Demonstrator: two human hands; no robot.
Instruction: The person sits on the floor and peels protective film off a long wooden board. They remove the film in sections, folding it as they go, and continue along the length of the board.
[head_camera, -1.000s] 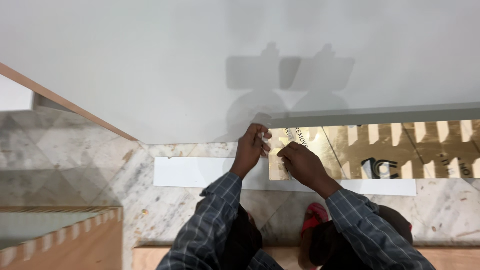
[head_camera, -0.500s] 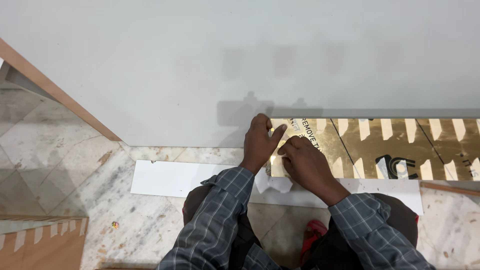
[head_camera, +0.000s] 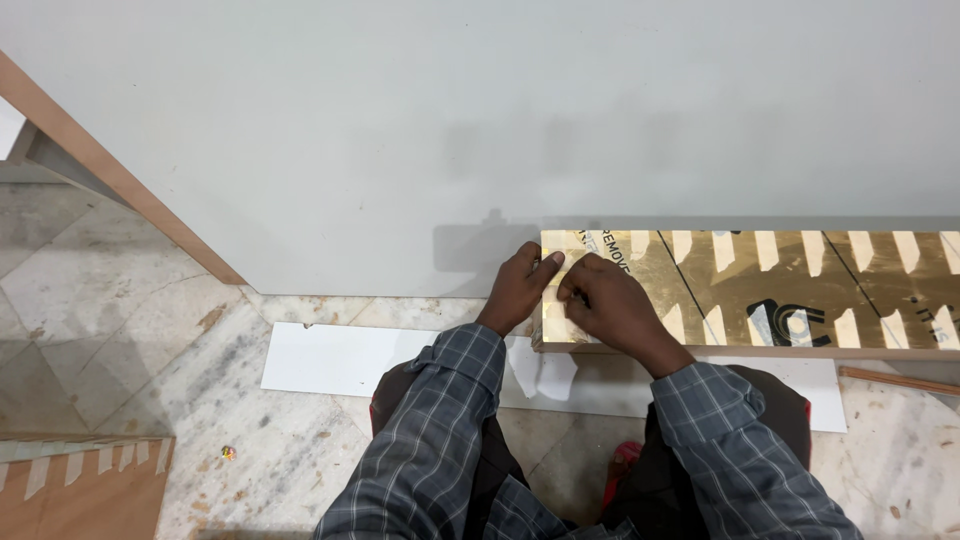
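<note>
Film: gold protective film with pale stripes (head_camera: 760, 285) on skirting strip, against grey wall (head_camera: 400, 130).
Left hand (head_camera: 520, 290): grip pinches film's end edge.
Right hand (head_camera: 610, 305): grip narrow, fingertips pressing film.
Floor: white flat strip (head_camera: 340, 358) on marble; open room leftward.

Seen from above, a left hand (head_camera: 522, 287) and a right hand (head_camera: 607, 305) pinch the near end of a gold film strip (head_camera: 760, 290) against a grey wall (head_camera: 480, 130). Just below the hands a white board (head_camera: 340, 358) lies on the marble floor (head_camera: 130, 330). Checked sleeves (head_camera: 430, 450) reach up towards both hands.
</note>
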